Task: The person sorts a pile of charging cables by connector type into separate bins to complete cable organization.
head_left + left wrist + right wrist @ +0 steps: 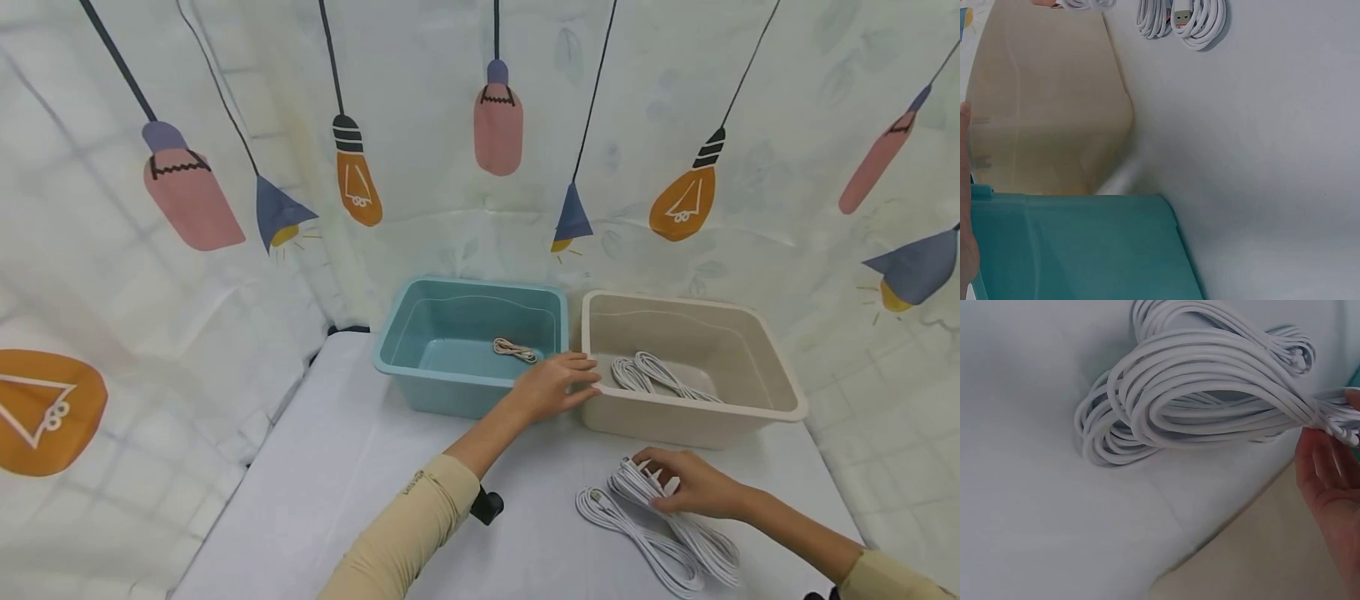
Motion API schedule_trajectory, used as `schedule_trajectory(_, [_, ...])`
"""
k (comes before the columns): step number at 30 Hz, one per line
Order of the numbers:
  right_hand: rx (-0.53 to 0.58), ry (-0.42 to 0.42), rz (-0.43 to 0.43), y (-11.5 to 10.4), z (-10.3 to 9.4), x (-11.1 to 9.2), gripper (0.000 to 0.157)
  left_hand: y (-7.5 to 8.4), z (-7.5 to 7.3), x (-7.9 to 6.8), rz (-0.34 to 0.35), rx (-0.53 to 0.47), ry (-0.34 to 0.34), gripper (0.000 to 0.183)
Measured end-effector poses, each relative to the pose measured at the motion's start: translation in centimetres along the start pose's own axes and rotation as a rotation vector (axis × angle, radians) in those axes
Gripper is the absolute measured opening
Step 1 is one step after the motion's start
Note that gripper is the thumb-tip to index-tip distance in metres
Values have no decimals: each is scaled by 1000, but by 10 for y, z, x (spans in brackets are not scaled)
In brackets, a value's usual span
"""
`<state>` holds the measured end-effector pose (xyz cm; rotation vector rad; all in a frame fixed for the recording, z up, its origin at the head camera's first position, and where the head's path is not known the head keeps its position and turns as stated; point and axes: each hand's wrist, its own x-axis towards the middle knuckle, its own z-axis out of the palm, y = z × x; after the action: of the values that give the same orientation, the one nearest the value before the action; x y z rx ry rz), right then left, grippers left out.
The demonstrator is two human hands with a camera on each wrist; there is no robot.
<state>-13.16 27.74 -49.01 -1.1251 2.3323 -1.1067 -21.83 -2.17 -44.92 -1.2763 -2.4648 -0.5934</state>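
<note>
In the head view my right hand (693, 485) pinches one end of a coiled white cable (701, 542), whose loops trail toward the table's near edge. Another coiled white cable (637, 533), with a USB plug showing, lies beside it on the white cloth. The right wrist view has the gripped bundle (1204, 387) up close, its loops fanned out from my fingers. My left hand (552, 386) reaches between the two bins, its outstretched fingers at the left rim of the beige bin (705, 410). Inside that bin rest white coiled cables (652, 375).
Left of the beige bin stands a blue-green bin (450, 377) with a small tan cable bundle (515, 350) in it. A black object (487, 506) shows near my left forearm. A fabric backdrop (480, 225) printed with lamps rises behind the table.
</note>
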Motion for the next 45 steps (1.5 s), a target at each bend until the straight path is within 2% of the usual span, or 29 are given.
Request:
schedule_trajectory(6, [-37, -12, 9, -9, -12, 4, 46, 1, 1, -1, -7, 10, -6, 29])
schedule_trajectory(14, [-91, 12, -33, -21, -30, 11, 47, 2, -1, -1, -15, -19, -1, 29])
schedule_trajectory(20, [-108, 11, -23, -32, -40, 14, 49, 2, -2, -1, -9, 3, 3, 28])
schedule_trajectory(25, [-112, 15, -4, -42, -50, 17, 49, 1, 0, -1, -9, -36, 2, 28])
schedule_trajectory(35, [-194, 91, -45, -58, -76, 23, 48, 2, -1, -2, -18, -24, -2, 29])
schedule_trajectory(45, [-241, 119, -32, -70, -103, 31, 51, 3, -3, -1, -19, -20, -9, 30])
